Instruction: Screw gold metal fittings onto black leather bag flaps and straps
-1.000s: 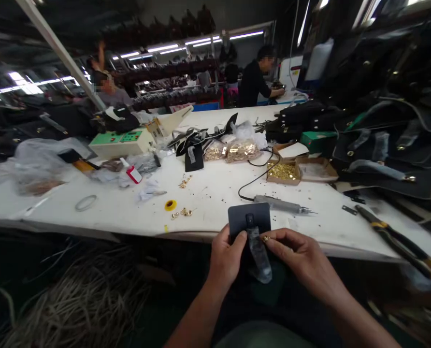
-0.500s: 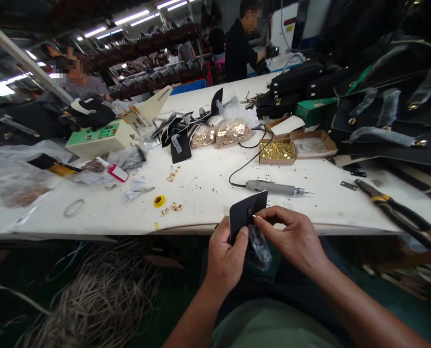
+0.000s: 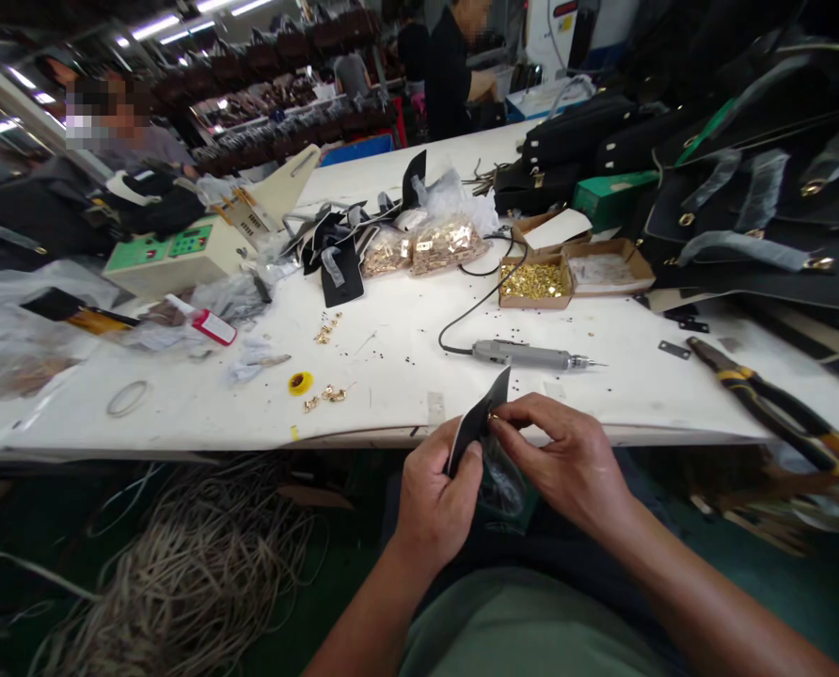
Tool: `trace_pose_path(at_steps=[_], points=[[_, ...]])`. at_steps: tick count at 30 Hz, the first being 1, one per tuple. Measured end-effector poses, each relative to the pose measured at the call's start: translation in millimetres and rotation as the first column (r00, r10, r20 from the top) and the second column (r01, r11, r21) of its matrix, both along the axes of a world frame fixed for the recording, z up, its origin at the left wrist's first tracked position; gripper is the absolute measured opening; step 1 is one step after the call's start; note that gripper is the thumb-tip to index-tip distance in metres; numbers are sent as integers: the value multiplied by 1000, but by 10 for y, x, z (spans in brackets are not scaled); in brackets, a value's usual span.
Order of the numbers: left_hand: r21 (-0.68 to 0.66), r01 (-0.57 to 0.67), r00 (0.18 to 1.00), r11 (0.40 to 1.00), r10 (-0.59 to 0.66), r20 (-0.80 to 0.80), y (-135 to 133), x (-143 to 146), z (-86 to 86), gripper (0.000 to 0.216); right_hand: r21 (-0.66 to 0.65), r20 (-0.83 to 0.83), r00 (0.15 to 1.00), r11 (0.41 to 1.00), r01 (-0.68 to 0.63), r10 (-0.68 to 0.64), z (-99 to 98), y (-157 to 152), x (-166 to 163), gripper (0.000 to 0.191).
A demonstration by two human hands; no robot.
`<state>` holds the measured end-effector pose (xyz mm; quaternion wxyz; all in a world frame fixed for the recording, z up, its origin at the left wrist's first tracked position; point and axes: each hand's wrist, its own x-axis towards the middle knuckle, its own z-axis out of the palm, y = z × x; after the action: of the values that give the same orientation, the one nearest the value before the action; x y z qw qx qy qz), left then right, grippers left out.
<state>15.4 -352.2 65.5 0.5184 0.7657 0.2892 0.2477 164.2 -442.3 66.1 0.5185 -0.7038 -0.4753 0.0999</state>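
My left hand [image 3: 439, 494] is closed on a black leather panel [image 3: 477, 421], its thumb pressing the near face. The panel stands tilted over the table's front edge. A plastic-wrapped strap [image 3: 502, 478] hangs from it between my hands. My right hand [image 3: 557, 451] pinches a small gold metal fitting [image 3: 491, 417] with thumb and forefinger against the panel; most of the fitting is covered by the fingertips. Just beyond my hands lies a grey electric screwdriver [image 3: 532, 355], its bit pointing right. Loose gold fittings [image 3: 333, 393] lie to the left beside a yellow tape roll [image 3: 300, 383].
A cardboard box of gold pieces [image 3: 534, 282] stands behind the screwdriver. Pliers [image 3: 765, 400] with black-yellow handles lie at the right, near stacked black bags [image 3: 758, 254]. Bags of metal fittings [image 3: 448, 246] sit further back. Bundled cords [image 3: 194, 574] lie below the table. People work beyond.
The leather panel has turned to be seen more edge-on, and my right fingertips have closed in on it with the fitting. The view has shifted slightly.
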Motion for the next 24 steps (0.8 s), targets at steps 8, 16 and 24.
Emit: trace_pose_path(at_steps=[8,16,24], points=[[83,-70,994,994,63,88,-146,8,-112,38,-10,-135,986,995,98,-98,-86,11,-78,7],[368,-86,996,926,67,65,-213,-46,-228,48,8,-225,970,995,100,-96,-114,10,-183,12],[590,-97,993,802,114,9,-254,-59,-183,69,-37,-391,896,969,-246,212,111,-128,-88,30]])
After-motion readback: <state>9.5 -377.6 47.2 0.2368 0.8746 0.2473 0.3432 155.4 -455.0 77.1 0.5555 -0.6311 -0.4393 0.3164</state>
